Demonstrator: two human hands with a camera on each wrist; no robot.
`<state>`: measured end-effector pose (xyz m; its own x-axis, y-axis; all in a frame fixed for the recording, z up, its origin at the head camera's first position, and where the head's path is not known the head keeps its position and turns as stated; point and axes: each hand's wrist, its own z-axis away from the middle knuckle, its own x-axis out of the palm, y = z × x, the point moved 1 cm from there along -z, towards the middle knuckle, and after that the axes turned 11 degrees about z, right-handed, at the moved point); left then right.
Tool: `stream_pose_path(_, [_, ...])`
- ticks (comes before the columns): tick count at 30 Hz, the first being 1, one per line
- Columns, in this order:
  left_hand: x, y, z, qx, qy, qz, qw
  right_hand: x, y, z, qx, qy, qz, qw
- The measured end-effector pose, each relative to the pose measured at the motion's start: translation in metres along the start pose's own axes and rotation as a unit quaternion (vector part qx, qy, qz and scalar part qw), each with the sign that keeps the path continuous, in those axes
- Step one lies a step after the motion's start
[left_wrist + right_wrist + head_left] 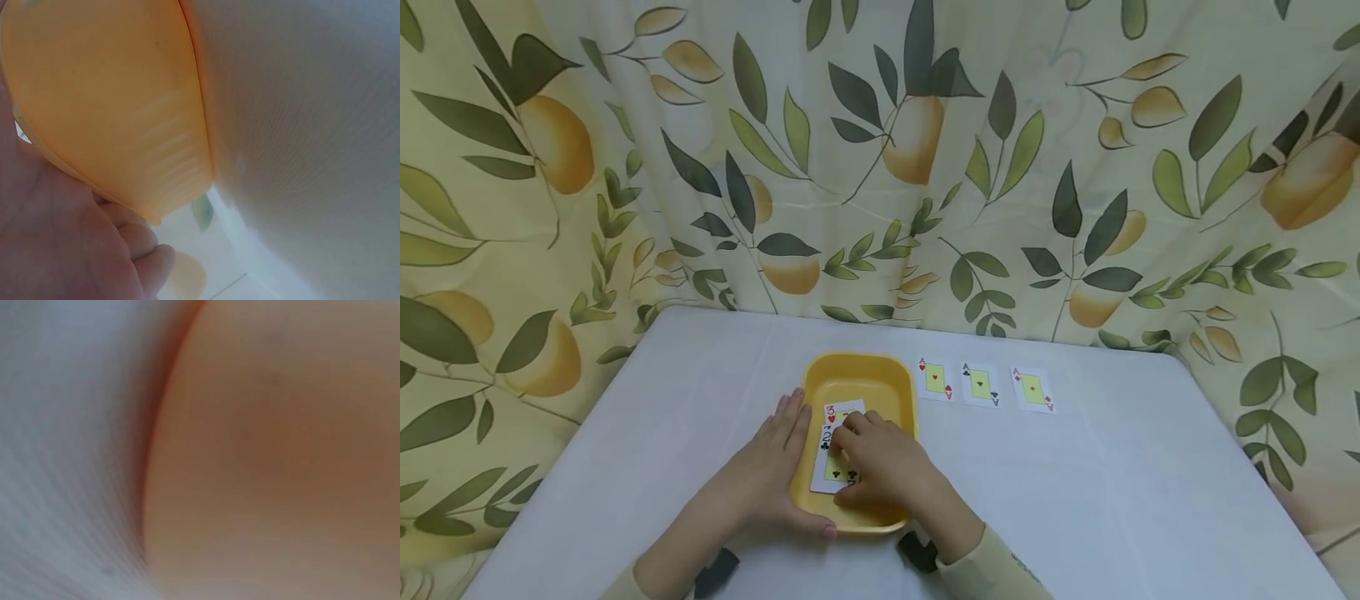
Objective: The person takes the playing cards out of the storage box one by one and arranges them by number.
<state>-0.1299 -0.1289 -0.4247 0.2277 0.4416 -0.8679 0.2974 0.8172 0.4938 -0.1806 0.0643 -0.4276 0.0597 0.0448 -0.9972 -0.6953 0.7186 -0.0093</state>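
Note:
A yellow plastic tray (859,363) stands on the white table. My left hand (767,475) lies along its left side, fingers straight and thumb stretched across the near corner. The left wrist view has that hand's palm and fingers (147,256) against the tray's outer wall (119,112). Inside the tray, a two of clubs card (829,472) overlaps a three of hearts card (844,408). My right hand (883,467) reaches in from the right, its bent fingers and thumb gripping the two of clubs and hiding its right part. The right wrist view is blurred, filled by the tray wall (269,450).
Right of the tray, three cards lie face up in a row: an ace of hearts (935,379), an ace of clubs (981,385) and an ace of diamonds (1033,389). A leaf-and-fruit patterned curtain (865,208) hangs behind the white-covered table (1120,483).

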Motion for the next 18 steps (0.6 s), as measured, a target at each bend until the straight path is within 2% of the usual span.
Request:
stream_pose_path(10, [-0.0025,0.0036,0.0021,-0.002,-0.001,0.008,1.0000,0.0002,-0.0007,0.0018,0.005,-0.007,0.015,0.9999])
stream_pose_path(18, [-0.0008,0.0019,0.0019,0.002,0.002,0.010,0.9999,0.0007,0.0007,0.0032,-0.002,-0.001,-0.005,1.0000])
